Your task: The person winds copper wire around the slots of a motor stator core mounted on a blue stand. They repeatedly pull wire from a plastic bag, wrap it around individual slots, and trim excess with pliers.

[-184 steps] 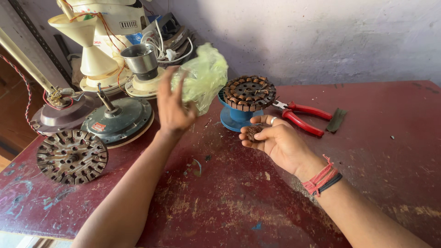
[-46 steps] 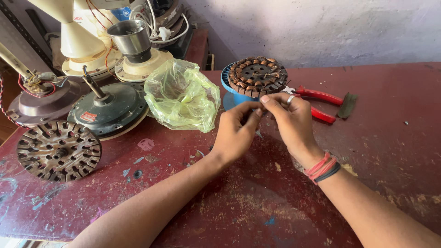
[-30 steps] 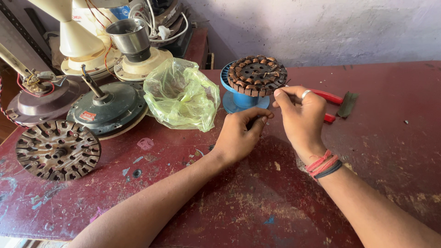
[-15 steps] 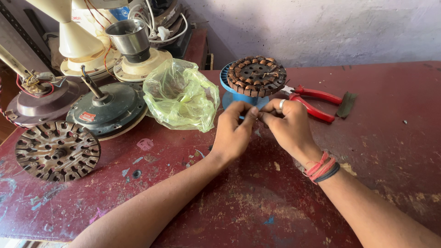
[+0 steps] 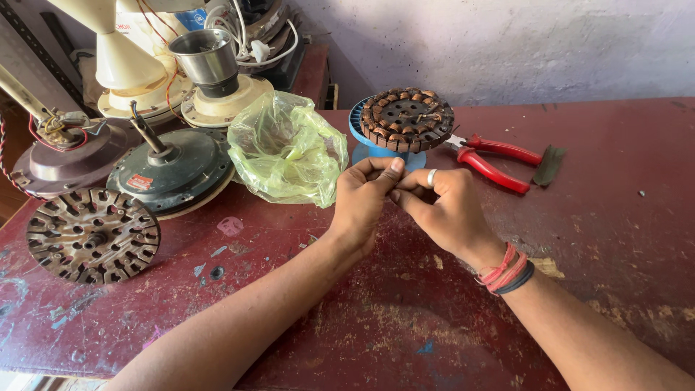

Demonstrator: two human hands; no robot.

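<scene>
Hands meet above our red table [image 5: 615,239]: our left hand [image 5: 362,203] and right hand [image 5: 445,210] pinch fingertips together on something too small to identify. Just beyond them sits a wound stator [image 5: 407,119] on a blue spool [image 5: 362,137], with a green bag [image 5: 286,148] left and red pliers [image 5: 492,159] right.

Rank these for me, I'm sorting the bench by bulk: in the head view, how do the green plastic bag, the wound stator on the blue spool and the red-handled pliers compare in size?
1. Green plastic bag, largest.
2. Wound stator.
3. Red-handled pliers, long but thin; close to the stator, so unsure.
</scene>
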